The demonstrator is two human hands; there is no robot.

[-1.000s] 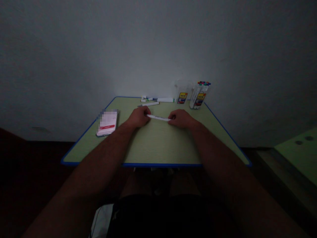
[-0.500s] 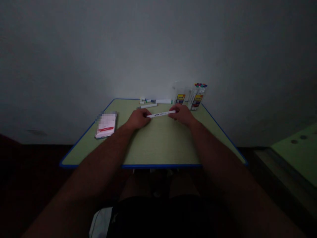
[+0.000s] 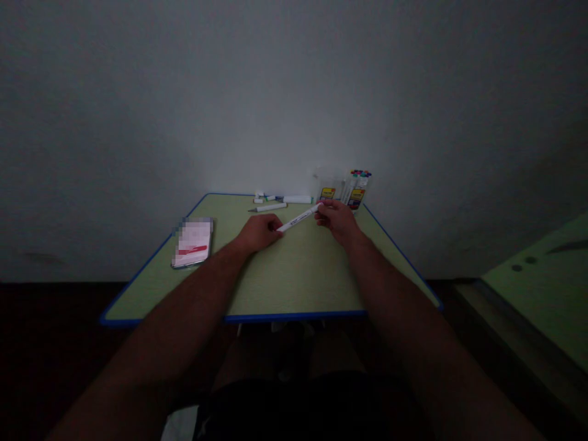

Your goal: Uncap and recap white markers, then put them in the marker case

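A white marker with dark print is held between my two hands over the table, its right end tilted up. My left hand pinches the lower left end. At the upper right end, the fingers of my right hand are closed on the marker. Behind it, another white marker with a grey pointed tip lies on the table, and a thicker white marker rests near the wall. Several small white caps lie to their left.
A clear case with a yellow label stands at the back right, beside a second clear case full of colour-tipped markers. A phone-like slab, partly pixelated, lies on the left of the green table with blue edging. The wall rises behind.
The marker has gone from nearly level to slanted, its right end raised. My left hand has dropped slightly in view. The whole view has shifted a little.
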